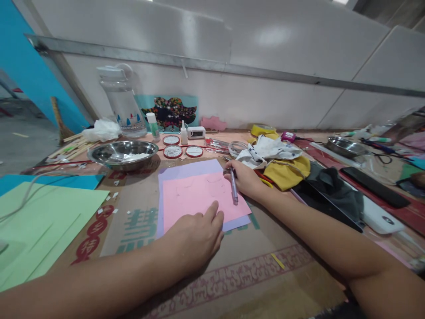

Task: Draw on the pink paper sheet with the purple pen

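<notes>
A pink sheet of paper with faint pencil-like curved lines lies on a lilac sheet, both on a flattened cardboard piece. My left hand rests on the lower part of the pink sheet, fingers stretched out, holding nothing. At the sheet's right edge, my right hand has its fingers closed round a purple pen, whose lower end points toward me. The pen's upper end is partly hidden by the fingers.
Green sheets lie at the left. Behind stand a steel bowl, a water bottle, a glue stick and small round dishes. Yellow cloth, a black phone-like object and a white device sit right.
</notes>
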{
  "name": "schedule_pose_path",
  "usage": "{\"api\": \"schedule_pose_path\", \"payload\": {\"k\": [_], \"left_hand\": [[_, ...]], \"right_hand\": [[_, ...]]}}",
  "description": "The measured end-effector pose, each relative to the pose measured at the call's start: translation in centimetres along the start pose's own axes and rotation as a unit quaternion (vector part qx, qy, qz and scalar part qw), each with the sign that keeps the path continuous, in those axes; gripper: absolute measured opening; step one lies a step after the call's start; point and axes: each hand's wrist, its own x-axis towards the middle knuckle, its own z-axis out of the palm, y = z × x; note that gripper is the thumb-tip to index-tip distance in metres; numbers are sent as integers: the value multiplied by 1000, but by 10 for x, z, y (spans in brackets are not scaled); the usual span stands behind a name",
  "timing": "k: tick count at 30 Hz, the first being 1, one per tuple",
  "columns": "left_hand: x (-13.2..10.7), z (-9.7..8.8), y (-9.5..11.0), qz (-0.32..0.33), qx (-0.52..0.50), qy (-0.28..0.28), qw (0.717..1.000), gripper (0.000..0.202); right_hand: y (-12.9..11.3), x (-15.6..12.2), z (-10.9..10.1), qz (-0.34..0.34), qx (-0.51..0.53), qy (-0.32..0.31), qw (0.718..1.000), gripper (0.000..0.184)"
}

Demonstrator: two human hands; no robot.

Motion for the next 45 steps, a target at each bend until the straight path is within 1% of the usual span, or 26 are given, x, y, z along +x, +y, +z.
{"api": "schedule_pose_path", "payload": {"k": [2,6,8,10,12,14,16,18,21,23,25,29,32,36,38,42,43,45], "left_hand": [[0,-1,0,-1,1,-1,1000,42],[0,-1,1,5,6,-3,1000,43],[0,0,1,6,7,2,1000,44],[-1,1,1,3,5,5,1000,44],[-1,3,0,4,0,2,1000,45],[-2,3,-1,6,-8,-2,1000,47],[-2,3,-2,8,-16,-8,1000,48],[-1,2,-3,9,-24,-11,1000,49],[1,1,-4,9,-38,-15,999,48],[1,0,-5,10,-47,-10,999,47],[1,1,-5,16,-48,0,999,44],[0,2,-6,24,-33,5,999,41],[0,3,-5,19,-29,4,999,43],[1,4,-5,20,-32,3,999,43],[1,5,-5,22,-29,5,999,43],[0,6,-6,32,-15,16,999,42],[0,6,-6,33,-13,19,999,41],[0,6,-6,32,-13,22,999,41]], "right_hand": [[0,0,0,-8,9,-2,1000,21],[0,-1,0,-59,8,6,998,25],[0,-1,1,-72,14,12,997,25],[0,-1,0,-73,34,24,997,22],[0,0,-4,-56,78,28,995,18],[-2,2,-10,-27,159,-4,987,20],[-6,3,-21,-4,238,-68,969,25],[-13,2,-33,-9,268,-129,955,27],[-26,-2,-49,-49,228,-189,954,24],[-34,-6,-54,-79,191,-213,955,22],[-38,-8,-53,-107,162,-230,954,19],[-38,-9,-43,-142,121,-262,947,14],[-39,-9,-35,-147,86,-259,951,14],[-44,-11,-29,-146,34,-209,966,16],[-45,-10,-29,-146,33,-195,969,14],[-41,-7,-35,-170,82,-252,949,11],[-41,-6,-36,-172,81,-256,948,12],[-41,-7,-36,-167,55,-236,956,14]]}}
